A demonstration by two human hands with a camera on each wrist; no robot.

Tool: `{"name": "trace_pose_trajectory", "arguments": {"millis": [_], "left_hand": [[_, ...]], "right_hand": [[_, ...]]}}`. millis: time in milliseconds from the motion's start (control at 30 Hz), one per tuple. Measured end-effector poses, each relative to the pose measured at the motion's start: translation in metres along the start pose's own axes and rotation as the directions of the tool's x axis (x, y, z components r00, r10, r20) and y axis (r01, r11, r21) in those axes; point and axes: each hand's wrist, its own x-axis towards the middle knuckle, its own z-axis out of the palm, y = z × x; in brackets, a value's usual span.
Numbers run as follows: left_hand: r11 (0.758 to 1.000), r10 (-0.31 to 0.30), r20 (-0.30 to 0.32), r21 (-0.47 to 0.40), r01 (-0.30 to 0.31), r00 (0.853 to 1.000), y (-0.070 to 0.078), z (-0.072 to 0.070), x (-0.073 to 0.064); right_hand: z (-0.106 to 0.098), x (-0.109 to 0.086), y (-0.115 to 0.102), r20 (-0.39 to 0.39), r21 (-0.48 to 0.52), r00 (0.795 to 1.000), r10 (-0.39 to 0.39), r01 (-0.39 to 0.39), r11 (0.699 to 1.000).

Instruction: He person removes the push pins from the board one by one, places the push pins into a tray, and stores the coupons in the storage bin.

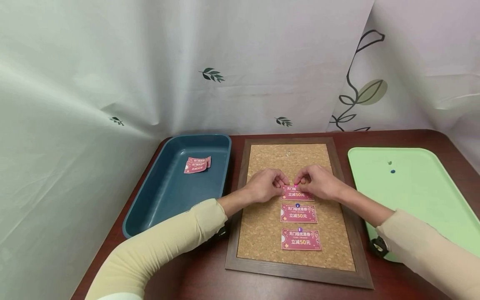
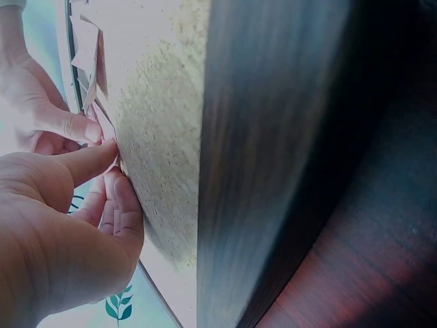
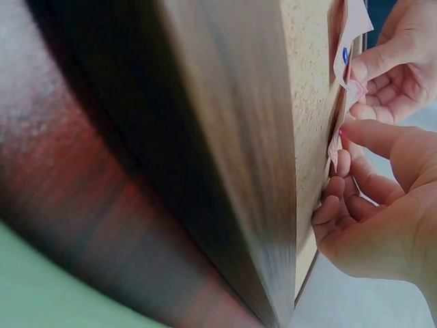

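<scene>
Coupons: two sat pinned; your left hand pinched a third coupon, right hand its pink pin; loose coupons in the blue tray (two-plus) probably remained.

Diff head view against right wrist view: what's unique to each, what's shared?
Head only: loose coupons in the blue tray, the purple pin, the small blue object on the green tray.
Right wrist only: a side-on look at a coupon standing off the cork.
Both: left hand, right hand, framed corkboard, green tray, pink pin.
</scene>
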Motion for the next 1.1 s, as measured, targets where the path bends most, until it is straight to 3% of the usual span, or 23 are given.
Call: {"name": "trace_pose_trajectory", "arguments": {"millis": [567, 1100], "left_hand": [[1.000, 0.004, 0.007, 0.005, -0.004, 1.000, -0.0017, -0.0002, 0.0001], [1.000, 0.001, 0.009, 0.003, -0.001, 1.000, -0.0008, -0.0006, 0.0005]], "right_hand": [[0.0013, 0.0039, -0.0030, 0.039, 0.001, 0.999, 0.033, -0.033, 0.999], [0.0031, 0.0012, 0.0023, 0.000, 0.026, 0.999, 0.036, -0.036, 0.999]]}}
